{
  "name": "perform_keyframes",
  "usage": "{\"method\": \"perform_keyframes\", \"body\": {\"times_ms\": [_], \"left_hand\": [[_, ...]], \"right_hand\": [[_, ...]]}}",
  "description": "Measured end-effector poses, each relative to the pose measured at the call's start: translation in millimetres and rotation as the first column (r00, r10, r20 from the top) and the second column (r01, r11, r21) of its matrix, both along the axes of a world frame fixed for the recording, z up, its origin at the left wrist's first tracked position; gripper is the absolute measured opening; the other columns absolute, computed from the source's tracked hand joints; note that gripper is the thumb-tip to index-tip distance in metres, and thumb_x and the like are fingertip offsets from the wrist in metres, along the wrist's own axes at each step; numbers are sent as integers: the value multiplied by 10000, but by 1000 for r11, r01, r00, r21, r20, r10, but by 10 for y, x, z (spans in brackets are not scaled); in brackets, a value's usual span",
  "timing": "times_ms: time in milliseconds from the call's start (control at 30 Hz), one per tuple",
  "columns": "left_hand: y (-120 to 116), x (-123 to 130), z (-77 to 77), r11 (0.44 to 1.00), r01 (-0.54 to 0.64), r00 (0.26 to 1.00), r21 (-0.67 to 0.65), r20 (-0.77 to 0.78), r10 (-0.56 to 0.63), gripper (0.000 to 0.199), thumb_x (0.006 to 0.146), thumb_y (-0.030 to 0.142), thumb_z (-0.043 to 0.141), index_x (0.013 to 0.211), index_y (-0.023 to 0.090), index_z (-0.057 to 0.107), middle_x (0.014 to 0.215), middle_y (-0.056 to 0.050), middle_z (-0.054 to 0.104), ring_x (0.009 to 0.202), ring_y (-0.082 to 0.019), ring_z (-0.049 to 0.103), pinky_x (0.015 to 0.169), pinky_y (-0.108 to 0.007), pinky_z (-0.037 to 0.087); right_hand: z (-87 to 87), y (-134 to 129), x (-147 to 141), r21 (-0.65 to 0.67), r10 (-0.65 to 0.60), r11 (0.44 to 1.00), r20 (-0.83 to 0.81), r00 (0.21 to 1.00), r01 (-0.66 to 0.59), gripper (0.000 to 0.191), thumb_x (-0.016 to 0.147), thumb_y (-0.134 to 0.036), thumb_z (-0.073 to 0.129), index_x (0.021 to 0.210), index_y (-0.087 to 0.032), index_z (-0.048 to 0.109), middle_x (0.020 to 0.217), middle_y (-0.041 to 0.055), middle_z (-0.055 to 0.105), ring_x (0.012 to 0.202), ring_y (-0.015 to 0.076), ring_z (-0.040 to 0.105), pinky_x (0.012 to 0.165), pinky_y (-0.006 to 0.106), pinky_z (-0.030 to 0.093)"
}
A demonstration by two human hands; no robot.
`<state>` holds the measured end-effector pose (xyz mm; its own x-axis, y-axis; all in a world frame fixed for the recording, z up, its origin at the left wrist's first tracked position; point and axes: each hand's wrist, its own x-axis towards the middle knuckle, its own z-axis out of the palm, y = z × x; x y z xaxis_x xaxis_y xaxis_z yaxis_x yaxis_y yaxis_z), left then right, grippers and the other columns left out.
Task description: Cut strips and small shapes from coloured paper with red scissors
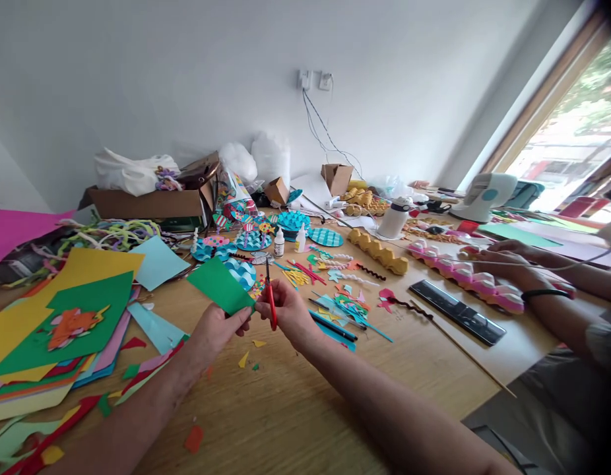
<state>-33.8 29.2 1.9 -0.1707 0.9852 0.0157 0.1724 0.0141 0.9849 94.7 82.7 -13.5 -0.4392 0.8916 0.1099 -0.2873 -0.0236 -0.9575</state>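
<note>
Well, one piece of green paper (pixel 216 284) is up over the table (pixel 286 409), in front of the person. The left hand (pixel 229 320) pinches its bottom corner, thumb on top. The right hand (pixel 286 311) has its fingers wrapped around one pair of red scissors (pixel 272 303), tips pointing away. The right fingertips are close to the paper too, but I cannot tell if they touch it. Under the hands lie two little yellow scraps (pixel 243 359) and one tiny green scrap (pixel 256 367). One orange scrap (pixel 193 438) is nearer the person. To the left, one big green sheet (pixel 115 316) sits on a paper pile (pixel 33 406). Past the hands stand two small bottles (pixel 279 243). To the right are one yellow bumpy strip (pixel 377 251), one pink bumpy strip (pixel 464 277) and one shiny black slab (pixel 456 311). Another person's two arms (pixel 567 316) are by the pink strip, and one wrist wears one black band (pixel 547 292).
</note>
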Motion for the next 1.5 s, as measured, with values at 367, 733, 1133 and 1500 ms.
{"method": "perform_keyframes", "body": {"times_ms": [367, 733, 1133, 1500], "left_hand": [[-5, -90, 103, 996, -37, 999, 79, -4, 38, 211, 626, 349, 630, 522, 175, 570, 469, 15, 554, 460, -122, 490, 470, -239, 404], [-46, 36, 137, 998, 54, 999, 28, -7, -54, 232, 636, 363, 603, 513, 175, 546, 470, 14, 528, 456, -114, 463, 467, -242, 388], [-115, -114, 370, 986, -95, 973, 140, 224, 62, 159, 629, 304, 687, 595, 160, 629, 598, -16, 621, 601, -153, 566, 534, -250, 474], [-110, -105, 381, 987, -122, 939, 101, 333, 82, 139, 614, 271, 729, 612, 140, 684, 656, -28, 689, 649, -165, 634, 552, -245, 519]], "right_hand": [[107, 26, 64, 50, -32, 998, -19, 999, 33, 379, 519, -275, 768, 720, -182, 461, 619, -66, 541, 508, 65, 479, 470, 195, 369], [107, -26, 37, 74, 9, 997, 1, 1000, -9, 374, 525, -247, 763, 710, -184, 444, 575, -88, 518, 481, 53, 465, 465, 183, 363], [221, -130, 158, 394, -29, 904, 450, 893, -169, 264, 795, -371, 499, 628, -170, 466, 518, -54, 427, 477, 69, 416, 460, 189, 302], [247, -144, 200, 680, -312, 687, 595, 740, -257, 340, 792, -448, 548, 618, -161, 494, 531, -48, 387, 501, 67, 330, 504, 197, 249]]}}
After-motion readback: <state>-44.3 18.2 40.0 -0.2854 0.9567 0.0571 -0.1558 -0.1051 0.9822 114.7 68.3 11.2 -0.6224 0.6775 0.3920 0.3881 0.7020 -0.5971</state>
